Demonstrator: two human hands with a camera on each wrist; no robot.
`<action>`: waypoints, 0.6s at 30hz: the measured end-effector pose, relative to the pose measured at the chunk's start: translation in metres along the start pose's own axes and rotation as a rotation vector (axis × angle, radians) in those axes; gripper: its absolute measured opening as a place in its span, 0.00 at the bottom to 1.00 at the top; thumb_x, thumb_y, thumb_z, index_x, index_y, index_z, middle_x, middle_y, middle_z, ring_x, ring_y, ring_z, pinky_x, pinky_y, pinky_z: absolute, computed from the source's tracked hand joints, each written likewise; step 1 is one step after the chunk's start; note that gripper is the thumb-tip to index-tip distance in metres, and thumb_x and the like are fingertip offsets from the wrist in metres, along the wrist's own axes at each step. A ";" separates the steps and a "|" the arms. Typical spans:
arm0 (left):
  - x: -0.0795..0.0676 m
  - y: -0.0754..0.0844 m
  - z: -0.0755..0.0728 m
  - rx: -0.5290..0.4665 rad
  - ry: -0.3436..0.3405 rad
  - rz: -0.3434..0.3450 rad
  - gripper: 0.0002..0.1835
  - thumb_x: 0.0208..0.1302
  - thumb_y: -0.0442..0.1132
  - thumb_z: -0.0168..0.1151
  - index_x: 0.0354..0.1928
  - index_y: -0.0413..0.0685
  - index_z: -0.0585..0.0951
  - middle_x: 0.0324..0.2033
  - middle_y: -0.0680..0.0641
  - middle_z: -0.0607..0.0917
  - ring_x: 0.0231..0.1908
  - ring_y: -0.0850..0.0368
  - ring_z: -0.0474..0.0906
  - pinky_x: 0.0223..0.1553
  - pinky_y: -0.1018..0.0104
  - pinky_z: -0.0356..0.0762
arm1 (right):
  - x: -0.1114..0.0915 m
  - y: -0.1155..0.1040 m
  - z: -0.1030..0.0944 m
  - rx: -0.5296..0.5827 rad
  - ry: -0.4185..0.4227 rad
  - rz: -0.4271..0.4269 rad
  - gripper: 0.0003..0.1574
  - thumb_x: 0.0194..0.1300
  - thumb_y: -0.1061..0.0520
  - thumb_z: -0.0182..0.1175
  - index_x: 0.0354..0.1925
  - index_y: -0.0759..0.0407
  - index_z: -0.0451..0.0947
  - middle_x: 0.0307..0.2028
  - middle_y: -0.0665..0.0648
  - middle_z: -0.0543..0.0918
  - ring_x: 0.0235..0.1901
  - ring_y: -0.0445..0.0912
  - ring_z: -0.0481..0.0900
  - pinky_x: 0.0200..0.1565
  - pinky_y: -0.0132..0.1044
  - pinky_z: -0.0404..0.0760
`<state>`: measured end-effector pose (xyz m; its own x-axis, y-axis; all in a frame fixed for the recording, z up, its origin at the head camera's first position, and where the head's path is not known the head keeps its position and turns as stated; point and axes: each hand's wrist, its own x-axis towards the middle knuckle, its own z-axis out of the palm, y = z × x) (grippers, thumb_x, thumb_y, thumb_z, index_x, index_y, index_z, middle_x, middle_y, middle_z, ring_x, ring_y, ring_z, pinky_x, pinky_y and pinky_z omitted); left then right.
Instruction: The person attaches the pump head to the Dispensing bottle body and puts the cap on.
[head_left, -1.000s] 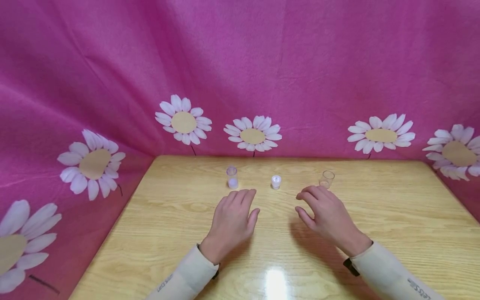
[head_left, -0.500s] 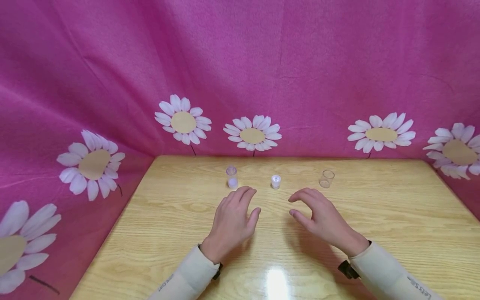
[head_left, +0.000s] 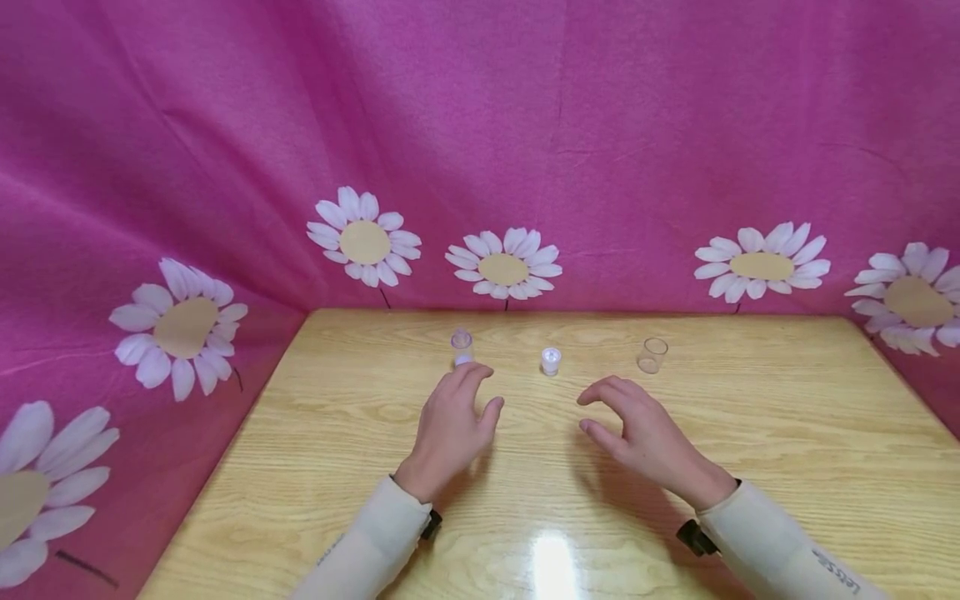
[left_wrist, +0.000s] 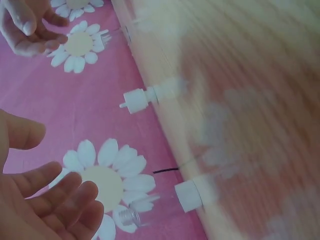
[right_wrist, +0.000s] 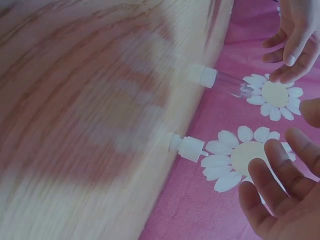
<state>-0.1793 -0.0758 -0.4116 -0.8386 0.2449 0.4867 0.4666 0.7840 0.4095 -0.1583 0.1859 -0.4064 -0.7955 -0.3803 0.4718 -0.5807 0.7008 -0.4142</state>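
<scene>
My left hand [head_left: 448, 429] hovers just in front of a small clear bottle [head_left: 462, 342], its fingertips overlapping the bottle's base in the head view. The left wrist view shows the bottle's threaded neck and white base [left_wrist: 189, 196]. To its right a white pump top [head_left: 551, 361] stands on the table, with a thin nozzle tip visible in the right wrist view. Farther right is a clear cylindrical cap [head_left: 652, 356]. My right hand [head_left: 648, 433] is held above the table in front of the pump top and cap, fingers loosely bent, holding nothing. The left hand holds nothing either.
The three pieces stand in a row near the back of the wooden table [head_left: 337, 400]. Behind and to the left hangs a pink cloth [head_left: 637, 125] with printed daisies. A bright light reflection lies on the table's near part.
My left hand has shifted left and slightly forward, covering the bottle's base. The right hand has drawn left, away from the clear cap, which now shows whole. The three pieces have stayed put.
</scene>
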 end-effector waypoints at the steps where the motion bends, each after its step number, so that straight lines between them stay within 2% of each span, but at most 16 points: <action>1: 0.000 -0.001 -0.001 0.002 -0.001 -0.005 0.19 0.64 0.44 0.65 0.54 0.44 0.81 0.52 0.48 0.85 0.48 0.50 0.82 0.49 0.57 0.81 | 0.000 0.000 0.000 -0.001 -0.004 0.005 0.13 0.59 0.60 0.70 0.43 0.54 0.80 0.44 0.50 0.84 0.47 0.47 0.80 0.50 0.49 0.80; 5: 0.002 -0.006 -0.005 0.011 0.001 -0.030 0.18 0.64 0.43 0.65 0.53 0.44 0.82 0.50 0.49 0.86 0.47 0.50 0.81 0.49 0.57 0.80 | -0.002 0.001 0.003 -0.013 -0.013 0.015 0.13 0.59 0.60 0.70 0.43 0.54 0.81 0.44 0.50 0.84 0.48 0.48 0.80 0.50 0.50 0.79; 12: 0.005 -0.012 -0.014 0.007 0.046 -0.025 0.17 0.63 0.42 0.66 0.52 0.43 0.82 0.50 0.46 0.86 0.50 0.47 0.81 0.52 0.55 0.80 | -0.005 0.002 0.003 -0.023 -0.004 0.014 0.14 0.58 0.60 0.70 0.43 0.53 0.80 0.43 0.50 0.84 0.47 0.49 0.81 0.50 0.50 0.79; 18: 0.008 -0.019 -0.017 -0.018 0.050 -0.083 0.18 0.62 0.40 0.67 0.52 0.42 0.83 0.51 0.45 0.85 0.51 0.46 0.80 0.52 0.53 0.80 | -0.007 0.003 0.004 -0.040 -0.012 0.017 0.13 0.58 0.60 0.70 0.43 0.54 0.81 0.43 0.52 0.84 0.48 0.50 0.81 0.51 0.50 0.79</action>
<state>-0.1904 -0.0986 -0.4018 -0.8594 0.1504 0.4887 0.4017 0.7899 0.4634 -0.1550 0.1885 -0.4137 -0.8075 -0.3752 0.4551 -0.5597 0.7309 -0.3905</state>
